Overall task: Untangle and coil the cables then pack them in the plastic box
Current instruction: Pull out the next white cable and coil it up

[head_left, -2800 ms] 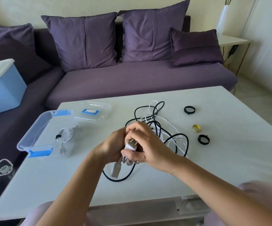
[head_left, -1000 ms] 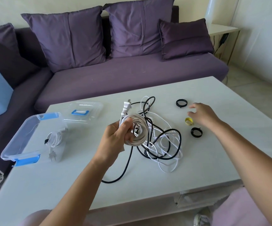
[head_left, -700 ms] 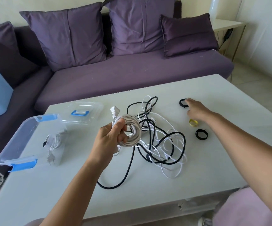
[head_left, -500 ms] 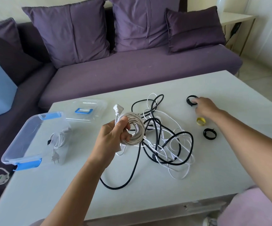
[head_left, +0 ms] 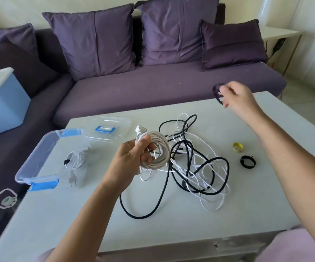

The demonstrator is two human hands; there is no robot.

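Note:
My left hand (head_left: 134,156) grips a coiled white cable (head_left: 157,151) above the table, its plug sticking up at the top. To its right lies a tangle of black and white cables (head_left: 194,165) on the white table (head_left: 58,214). My right hand (head_left: 237,100) is raised over the table's far right and pinches a black strap ring (head_left: 217,92). The clear plastic box (head_left: 34,167) with blue clips stands at the table's left edge and holds one tied white cable (head_left: 75,161) with a plug.
The box's clear lid (head_left: 108,129) lies behind the box. A yellow strap (head_left: 237,147) and another black strap ring (head_left: 247,161) lie on the table's right part. A purple sofa with cushions runs behind, and a blue bin (head_left: 0,106) sits on its left.
My right hand left the coil, reached to the far black strap ring, picked it up and lifted it off the table. My left hand keeps holding the coiled white cable.

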